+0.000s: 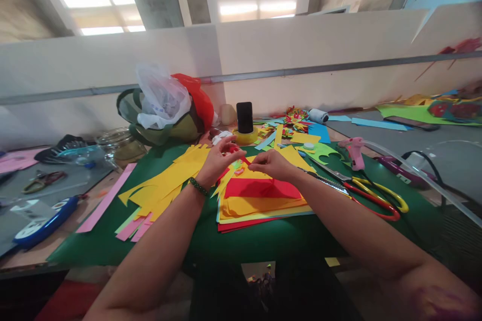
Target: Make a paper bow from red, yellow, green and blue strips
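A right hand [271, 163] pinches a narrow red paper strip [245, 160] at frame centre; beside it, the left hand [217, 161] has a grip I cannot make out. Light, even tension should avoid creases. Below lie stacked yellow paper sheets [259, 207].

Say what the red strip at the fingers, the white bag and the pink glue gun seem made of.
Red strip: probably matte paper, thin and evenly coloured; too small to be sure.
White bag: likely thin plastic film, translucent and crinkled.
Pink glue gun: apparently hard plastic, smooth, from its rigid moulded shape.
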`<state>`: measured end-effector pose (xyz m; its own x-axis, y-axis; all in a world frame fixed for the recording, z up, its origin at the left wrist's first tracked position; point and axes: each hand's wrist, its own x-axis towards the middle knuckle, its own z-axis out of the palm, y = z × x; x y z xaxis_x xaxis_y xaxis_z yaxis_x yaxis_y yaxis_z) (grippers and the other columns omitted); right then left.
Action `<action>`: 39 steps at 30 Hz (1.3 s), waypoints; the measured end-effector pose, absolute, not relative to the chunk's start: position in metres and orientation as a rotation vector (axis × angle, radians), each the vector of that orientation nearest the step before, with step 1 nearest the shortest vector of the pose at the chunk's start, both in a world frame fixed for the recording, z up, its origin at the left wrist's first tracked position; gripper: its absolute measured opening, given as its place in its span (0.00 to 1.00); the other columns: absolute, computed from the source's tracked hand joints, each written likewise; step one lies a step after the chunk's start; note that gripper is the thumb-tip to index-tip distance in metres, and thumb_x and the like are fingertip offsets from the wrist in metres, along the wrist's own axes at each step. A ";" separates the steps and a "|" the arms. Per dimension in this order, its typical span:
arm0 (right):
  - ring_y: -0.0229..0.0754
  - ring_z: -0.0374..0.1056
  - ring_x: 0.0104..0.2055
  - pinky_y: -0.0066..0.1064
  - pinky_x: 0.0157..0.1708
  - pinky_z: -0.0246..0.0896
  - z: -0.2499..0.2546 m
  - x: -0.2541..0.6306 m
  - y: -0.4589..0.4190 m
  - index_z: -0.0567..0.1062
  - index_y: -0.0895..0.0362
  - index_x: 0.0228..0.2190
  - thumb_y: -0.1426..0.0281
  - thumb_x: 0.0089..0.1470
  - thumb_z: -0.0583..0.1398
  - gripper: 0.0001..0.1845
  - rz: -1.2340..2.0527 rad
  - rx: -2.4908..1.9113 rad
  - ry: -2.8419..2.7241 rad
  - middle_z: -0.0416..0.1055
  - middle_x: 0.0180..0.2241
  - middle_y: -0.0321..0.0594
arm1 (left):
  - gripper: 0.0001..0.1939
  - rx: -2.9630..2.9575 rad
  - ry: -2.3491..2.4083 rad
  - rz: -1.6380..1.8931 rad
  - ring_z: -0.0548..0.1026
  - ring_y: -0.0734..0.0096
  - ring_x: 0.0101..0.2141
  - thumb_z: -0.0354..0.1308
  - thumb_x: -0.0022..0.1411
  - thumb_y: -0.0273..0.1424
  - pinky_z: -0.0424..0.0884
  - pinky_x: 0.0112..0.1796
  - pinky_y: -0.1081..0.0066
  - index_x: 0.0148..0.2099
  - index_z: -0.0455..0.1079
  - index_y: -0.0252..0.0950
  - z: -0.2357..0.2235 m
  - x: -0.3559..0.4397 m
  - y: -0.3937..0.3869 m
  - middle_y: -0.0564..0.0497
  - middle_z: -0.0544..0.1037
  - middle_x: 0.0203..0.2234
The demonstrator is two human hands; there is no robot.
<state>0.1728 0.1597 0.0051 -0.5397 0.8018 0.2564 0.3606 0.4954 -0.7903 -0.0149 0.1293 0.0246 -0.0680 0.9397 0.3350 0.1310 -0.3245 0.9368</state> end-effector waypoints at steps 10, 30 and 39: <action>0.31 0.50 0.21 0.27 0.21 0.43 0.006 0.176 0.160 0.73 0.61 0.16 0.64 0.47 0.58 0.15 0.855 -0.919 -2.400 0.56 0.16 0.31 | 0.11 1.925 1.245 1.048 0.74 0.58 0.39 0.71 0.41 0.38 0.68 0.41 0.63 0.29 0.81 0.39 0.015 -0.019 0.131 0.45 0.80 0.31; 0.34 0.65 0.23 0.26 0.23 0.59 0.014 0.179 0.162 0.75 0.60 0.24 0.54 0.47 0.62 0.19 1.084 -0.839 -1.991 0.69 0.20 0.35 | 0.13 1.705 1.161 0.983 0.62 0.76 0.20 0.70 0.44 0.41 0.57 0.22 0.74 0.23 0.78 0.36 0.023 -0.014 0.124 0.54 0.70 0.15; 0.35 0.67 0.22 0.27 0.23 0.62 0.011 0.181 0.167 0.77 0.60 0.23 0.64 0.40 0.66 0.11 1.165 -0.793 -1.867 0.71 0.19 0.35 | 0.12 1.588 1.165 1.006 0.66 0.74 0.23 0.72 0.41 0.40 0.61 0.24 0.74 0.23 0.78 0.37 0.019 -0.013 0.127 0.52 0.75 0.18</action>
<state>0.1809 0.1672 0.0114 -0.5001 0.8168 0.2875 0.1006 0.3846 -0.9176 -0.0133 0.1271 0.0190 0.2260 0.9690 0.0995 0.2402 -0.1544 0.9584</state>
